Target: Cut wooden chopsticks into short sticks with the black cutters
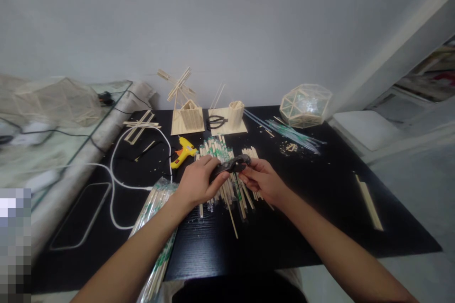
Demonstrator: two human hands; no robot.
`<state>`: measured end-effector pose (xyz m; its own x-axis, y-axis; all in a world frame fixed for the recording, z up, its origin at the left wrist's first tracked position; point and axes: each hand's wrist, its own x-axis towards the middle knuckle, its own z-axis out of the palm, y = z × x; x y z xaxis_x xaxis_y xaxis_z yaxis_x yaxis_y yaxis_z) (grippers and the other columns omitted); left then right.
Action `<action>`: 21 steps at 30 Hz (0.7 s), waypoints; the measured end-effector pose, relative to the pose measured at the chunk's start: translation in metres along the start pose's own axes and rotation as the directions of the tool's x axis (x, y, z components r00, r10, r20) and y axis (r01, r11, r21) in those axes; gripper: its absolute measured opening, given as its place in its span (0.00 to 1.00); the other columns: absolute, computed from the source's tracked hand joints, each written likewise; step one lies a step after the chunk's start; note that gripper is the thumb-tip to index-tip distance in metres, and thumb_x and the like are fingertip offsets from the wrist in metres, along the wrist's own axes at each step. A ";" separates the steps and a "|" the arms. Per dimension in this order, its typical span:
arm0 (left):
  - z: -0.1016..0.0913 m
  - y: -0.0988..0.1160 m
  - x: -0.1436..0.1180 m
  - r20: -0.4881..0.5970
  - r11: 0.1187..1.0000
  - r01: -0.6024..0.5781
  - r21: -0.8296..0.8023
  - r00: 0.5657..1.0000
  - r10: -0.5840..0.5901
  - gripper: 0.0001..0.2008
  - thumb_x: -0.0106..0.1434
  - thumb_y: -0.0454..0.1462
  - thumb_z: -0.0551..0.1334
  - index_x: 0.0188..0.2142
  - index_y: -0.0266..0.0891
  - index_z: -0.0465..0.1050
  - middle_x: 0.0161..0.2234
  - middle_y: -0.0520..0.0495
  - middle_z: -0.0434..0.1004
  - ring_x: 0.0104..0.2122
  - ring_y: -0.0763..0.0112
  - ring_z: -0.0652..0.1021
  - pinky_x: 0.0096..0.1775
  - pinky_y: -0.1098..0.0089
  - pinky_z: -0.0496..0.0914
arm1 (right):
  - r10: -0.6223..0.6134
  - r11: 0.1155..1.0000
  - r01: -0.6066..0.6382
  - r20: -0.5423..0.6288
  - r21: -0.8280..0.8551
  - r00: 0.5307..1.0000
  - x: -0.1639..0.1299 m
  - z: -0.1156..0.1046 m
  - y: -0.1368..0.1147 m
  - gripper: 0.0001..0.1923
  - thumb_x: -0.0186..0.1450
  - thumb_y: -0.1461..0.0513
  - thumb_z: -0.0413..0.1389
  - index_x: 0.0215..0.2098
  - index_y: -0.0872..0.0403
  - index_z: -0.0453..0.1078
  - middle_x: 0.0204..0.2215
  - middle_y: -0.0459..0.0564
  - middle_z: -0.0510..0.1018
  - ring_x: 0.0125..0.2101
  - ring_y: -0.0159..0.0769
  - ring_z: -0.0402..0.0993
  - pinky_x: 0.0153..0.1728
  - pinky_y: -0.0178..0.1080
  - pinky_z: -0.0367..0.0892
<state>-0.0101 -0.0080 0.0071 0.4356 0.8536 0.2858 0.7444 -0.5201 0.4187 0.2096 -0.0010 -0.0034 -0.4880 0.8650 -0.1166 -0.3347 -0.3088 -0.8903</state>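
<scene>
My left hand and my right hand meet over a loose heap of wooden sticks on the black table. Both hands grip a dark pair of cutters: the left holds one end, the right pinches the other. I cannot tell whether a stick sits in the jaws.
A yellow glue gun with a white cord lies to the left. A wrapped bundle of sticks lies by my left forearm. Stick models, black scissors, a geodesic ball and clear wrappers stand at the back. A lone stick lies right.
</scene>
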 end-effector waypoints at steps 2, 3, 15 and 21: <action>0.001 -0.001 0.000 0.007 1.000 -0.006 -0.005 1.000 0.006 0.21 0.73 0.52 0.49 0.40 0.39 0.70 0.35 0.45 0.71 0.36 0.60 0.74 0.37 0.63 0.67 | -0.009 1.000 0.009 0.004 -0.004 1.000 0.000 0.000 0.000 0.16 0.62 0.52 0.67 0.32 0.56 0.71 0.20 0.40 0.67 0.16 0.20 0.46 0.15 0.29 0.40; 0.001 -0.002 0.000 0.011 1.000 -0.007 -0.005 1.000 0.007 0.21 0.73 0.52 0.49 0.40 0.39 0.70 0.35 0.45 0.71 0.36 0.61 0.74 0.37 0.63 0.67 | -0.016 1.000 0.016 0.001 -0.011 1.000 0.000 0.000 0.001 0.17 0.63 0.52 0.67 0.32 0.56 0.71 0.19 0.40 0.67 0.15 0.20 0.46 0.15 0.29 0.40; 0.001 0.005 0.002 0.067 0.993 0.087 0.085 0.993 -0.093 0.25 0.73 0.54 0.46 0.33 0.40 0.69 0.32 0.46 0.69 0.32 0.62 0.74 0.33 0.65 0.64 | -0.037 0.998 0.032 -0.077 -0.062 0.996 0.000 0.002 0.001 0.17 0.63 0.51 0.66 0.30 0.56 0.70 0.19 0.39 0.65 0.16 0.19 0.47 0.15 0.29 0.40; 0.003 0.004 0.002 0.090 0.985 0.131 0.111 0.986 -0.141 0.28 0.74 0.55 0.44 0.31 0.40 0.69 0.30 0.46 0.70 0.31 0.63 0.74 0.32 0.66 0.62 | -0.011 0.998 0.002 -0.133 -0.066 0.991 0.002 0.000 0.005 0.18 0.63 0.50 0.66 0.31 0.57 0.71 0.20 0.40 0.66 0.16 0.19 0.49 0.15 0.29 0.40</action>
<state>-0.0044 -0.0083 0.0073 0.3696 0.9178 0.1452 0.8465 -0.3971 0.3547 0.2075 -0.0009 -0.0079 -0.3724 0.9133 -0.1649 -0.2815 -0.2804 -0.9177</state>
